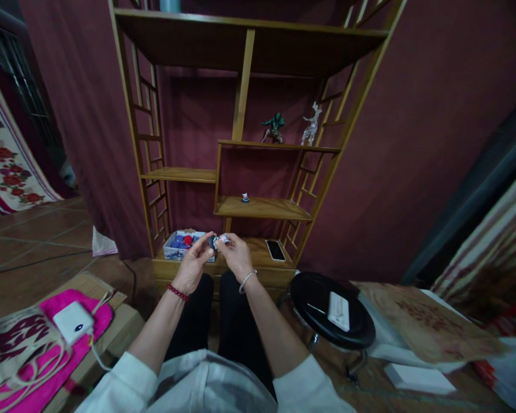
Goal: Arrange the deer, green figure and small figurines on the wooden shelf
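Note:
Out in front of my lap, both hands hold a small white-and-pink figurine [222, 238] with a dark round base [211, 242]. My left hand [192, 267] pinches the base between thumb and fingers. From the other side, the fingers of my right hand [239, 259] are closed on the pale upper part. Whether the two parts are joined is too small to tell. Just behind my left hand stands a patterned white box [171, 253] holding blue and red pieces. A similar tiny figurine [245, 198] on a dark base sits on the middle shelf.
The wooden shelf unit [264, 206] rises ahead, with a green figure [276, 127] and a silvery figure [312, 124] higher up. A phone [276, 250] lies on its bottom level. At right is a black stool [309, 298]; at left, a white device [72, 321] with cables.

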Available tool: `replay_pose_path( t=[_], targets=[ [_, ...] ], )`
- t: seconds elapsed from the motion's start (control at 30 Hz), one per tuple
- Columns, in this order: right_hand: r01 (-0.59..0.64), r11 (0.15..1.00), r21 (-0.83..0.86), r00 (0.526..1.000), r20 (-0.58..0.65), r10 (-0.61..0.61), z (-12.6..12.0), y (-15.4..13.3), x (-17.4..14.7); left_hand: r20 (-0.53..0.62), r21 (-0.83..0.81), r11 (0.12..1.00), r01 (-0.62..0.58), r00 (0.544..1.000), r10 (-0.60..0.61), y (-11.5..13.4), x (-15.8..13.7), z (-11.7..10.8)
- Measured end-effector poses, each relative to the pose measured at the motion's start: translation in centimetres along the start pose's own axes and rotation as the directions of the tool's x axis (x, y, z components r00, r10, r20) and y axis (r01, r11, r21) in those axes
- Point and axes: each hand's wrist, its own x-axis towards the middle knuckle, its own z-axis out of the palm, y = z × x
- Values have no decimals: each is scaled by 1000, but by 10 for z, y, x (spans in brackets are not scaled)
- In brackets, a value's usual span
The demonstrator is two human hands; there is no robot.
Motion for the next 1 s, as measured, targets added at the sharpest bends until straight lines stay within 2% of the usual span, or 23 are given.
replay_pose_path(
  t=[0.37,0.53,0.77,1.0],
  targets=[
    [-6,990,140,998,63,-3,-7,11,7,-85,2,999,37,996,-37,-11,9,8],
    [58,996,71,991,119,-66,-9,14,8,-137,-29,996,81,987,-85,-14,9,6],
    [246,968,-58,951,205,-229,-14,17,13,-129,-109,986,129,981,-143,-17,8,2],
    [291,951,-105,924,290,-250,-11,20,18,-124,-193,966,171,972,-197,-27,9,-12]
  ],
)
